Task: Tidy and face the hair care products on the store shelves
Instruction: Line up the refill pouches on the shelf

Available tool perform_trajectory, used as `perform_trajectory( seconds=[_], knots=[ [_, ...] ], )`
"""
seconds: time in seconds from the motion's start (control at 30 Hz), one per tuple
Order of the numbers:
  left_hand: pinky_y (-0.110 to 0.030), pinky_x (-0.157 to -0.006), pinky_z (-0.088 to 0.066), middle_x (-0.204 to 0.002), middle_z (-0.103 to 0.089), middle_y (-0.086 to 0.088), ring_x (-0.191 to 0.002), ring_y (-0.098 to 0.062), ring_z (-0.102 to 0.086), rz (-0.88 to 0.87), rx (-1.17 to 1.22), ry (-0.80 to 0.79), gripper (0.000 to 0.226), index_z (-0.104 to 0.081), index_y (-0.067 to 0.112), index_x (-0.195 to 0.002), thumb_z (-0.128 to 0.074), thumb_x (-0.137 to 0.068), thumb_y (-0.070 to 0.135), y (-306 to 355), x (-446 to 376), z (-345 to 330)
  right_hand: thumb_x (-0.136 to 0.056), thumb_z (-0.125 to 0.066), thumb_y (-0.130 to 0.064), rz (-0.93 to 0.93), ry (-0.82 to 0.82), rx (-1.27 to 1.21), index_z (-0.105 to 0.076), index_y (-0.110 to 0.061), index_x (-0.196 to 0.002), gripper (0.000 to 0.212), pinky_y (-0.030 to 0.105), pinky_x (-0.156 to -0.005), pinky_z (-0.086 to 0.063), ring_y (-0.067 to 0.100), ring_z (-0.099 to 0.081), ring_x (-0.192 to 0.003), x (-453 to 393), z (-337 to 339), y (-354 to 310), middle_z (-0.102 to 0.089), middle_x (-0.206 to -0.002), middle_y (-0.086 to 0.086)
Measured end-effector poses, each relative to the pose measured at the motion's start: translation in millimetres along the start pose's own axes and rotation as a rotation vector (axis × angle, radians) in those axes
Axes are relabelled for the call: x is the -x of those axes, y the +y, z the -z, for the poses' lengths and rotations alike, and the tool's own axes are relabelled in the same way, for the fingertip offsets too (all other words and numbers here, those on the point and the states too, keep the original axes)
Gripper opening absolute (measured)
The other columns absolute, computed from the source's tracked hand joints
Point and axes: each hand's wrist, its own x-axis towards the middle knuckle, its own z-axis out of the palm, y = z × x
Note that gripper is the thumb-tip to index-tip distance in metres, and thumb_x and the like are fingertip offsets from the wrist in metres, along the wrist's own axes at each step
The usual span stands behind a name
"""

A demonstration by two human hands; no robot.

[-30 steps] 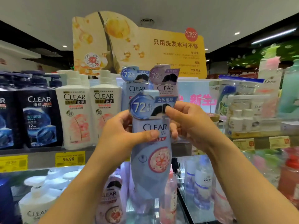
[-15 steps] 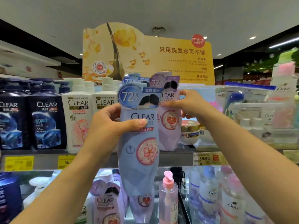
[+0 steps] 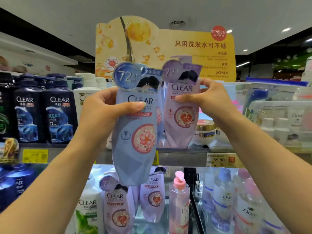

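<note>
Up at the top shelf (image 3: 182, 157), the person's left hand (image 3: 101, 114) grips a blue CLEAR bottle (image 3: 135, 132) near its upper part: the thumb lies flat across the front label just under the brand name, its tip reaching the middle of the bottle, while the other fingers wrap behind the left side and are mostly hidden. This bottle hangs in the air in front of the shelf edge, label facing the camera, tilted slightly with its base toward the right, and its lower end overlaps the shelf rail. The right hand (image 3: 207, 97) holds a lilac CLEAR bottle (image 3: 181, 115) that stands on the shelf just to the right of the blue one; the thumb presses on the front at the left below the logo, and the curled fingers close round the bottle's right shoulder. A Dove jar (image 3: 205, 132) sits just beside the lilac bottle on its right. Dark blue CLEAR bottles (image 3: 42, 115) line the shelf well to the left, and a yellow display board (image 3: 185, 51) rises behind. A price tag (image 3: 219, 159) reading 39.90 is fixed to the rail.
</note>
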Motion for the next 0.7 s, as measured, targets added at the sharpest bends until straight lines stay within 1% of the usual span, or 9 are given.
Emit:
perform_trajectory(
  seconds=[0.1,0.17,0.27,0.33,0.4,0.43,0.5,0.6,0.7],
  knots=[
    [-0.041,-0.072,-0.061,-0.093,-0.078,-0.001,-0.083,-0.024,-0.075,-0.01,-0.004,0.006,0.038,-0.072,0.015,-0.101,-0.082,-0.065,0.021,0,0,7,-0.064,-0.091,-0.021,0.069,0.022,-0.062,-0.063,-0.01,-0.111,0.056,0.017,-0.045,-0.045,0.007,-0.071,-0.062,8,6,-13,-0.077,-0.091,0.003],
    [-0.036,-0.068,-0.061,-0.092,-0.078,-0.002,-0.081,-0.024,-0.075,-0.02,0.015,0.012,0.037,-0.073,0.013,-0.1,-0.082,-0.065,0.02,-1,0,11,-0.066,-0.089,-0.026,0.063,-0.006,-0.066,-0.065,-0.011,-0.112,0.054,0.022,-0.045,-0.038,0.012,-0.068,-0.066,13,9,-18,-0.078,-0.093,0.002],
    [-0.029,-0.063,-0.059,-0.092,-0.078,-0.002,-0.08,-0.023,-0.076,-0.023,0.038,0.017,0.032,-0.073,0.012,-0.1,-0.081,-0.069,0.016,-4,2,18,-0.062,-0.087,-0.031,0.027,-0.106,-0.053,-0.067,-0.012,-0.108,0.054,0.025,-0.046,-0.035,0.016,-0.066,-0.068,32,6,-17,-0.078,-0.095,0.003],
    [-0.03,-0.063,-0.059,-0.092,-0.078,-0.002,-0.081,-0.024,-0.076,-0.017,0.051,0.021,0.03,-0.074,0.013,-0.1,-0.081,-0.07,0.013,-8,3,24,-0.06,-0.085,-0.026,0.009,-0.186,-0.046,-0.067,-0.013,-0.104,0.049,0.02,-0.043,-0.037,0.013,-0.066,-0.063,52,1,-9,-0.079,-0.089,0.002],
    [-0.031,-0.064,-0.059,-0.092,-0.078,-0.004,-0.08,-0.025,-0.076,-0.008,0.068,0.016,0.032,-0.075,0.012,-0.098,-0.082,-0.067,0.012,-11,5,30,-0.064,-0.084,-0.01,-0.033,-0.257,-0.091,-0.065,-0.008,-0.106,0.047,0.017,-0.049,-0.049,0.01,-0.071,-0.066,74,-4,9,-0.079,-0.085,0.001],
    [-0.031,-0.065,-0.059,-0.092,-0.078,-0.005,-0.08,-0.026,-0.075,-0.003,0.084,0.012,0.034,-0.075,0.012,-0.097,-0.082,-0.064,0.013,-13,6,34,-0.065,-0.084,-0.004,-0.068,-0.288,-0.102,-0.065,-0.007,-0.109,0.049,0.02,-0.055,-0.055,0.009,-0.074,-0.07,84,-8,21,-0.079,-0.085,-0.001],
    [-0.032,-0.066,-0.059,-0.091,-0.078,-0.006,-0.08,-0.027,-0.075,0.008,0.112,0.005,0.036,-0.075,0.011,-0.096,-0.082,-0.061,0.012,-17,8,40,-0.066,-0.085,0.003,-0.133,-0.318,-0.08,-0.065,-0.009,-0.113,0.053,0.021,-0.06,-0.057,0.005,-0.073,-0.073,104,-20,45,-0.078,-0.084,-0.006],
    [-0.033,-0.065,-0.059,-0.091,-0.078,-0.005,-0.08,-0.026,-0.075,0.021,0.12,0.003,0.037,-0.074,0.011,-0.097,-0.082,-0.061,0.011,-23,12,48,-0.06,-0.091,0.002,-0.201,-0.304,-0.051,-0.065,-0.015,-0.111,0.059,0.033,-0.074,-0.061,0.019,-0.074,-0.093,129,-41,83,-0.077,-0.1,0.0],
    [-0.033,-0.065,-0.06,-0.093,-0.078,-0.003,-0.081,-0.025,-0.076,0.03,0.112,-0.009,0.04,-0.073,0.012,-0.101,-0.082,-0.062,0.011,-27,15,58,-0.059,-0.091,0.005,-0.294,-0.301,-0.068,-0.063,-0.016,-0.111,0.062,0.038,-0.073,-0.061,0.022,-0.074,-0.097,151,-59,118,-0.076,-0.105,0.004]
  ],
)
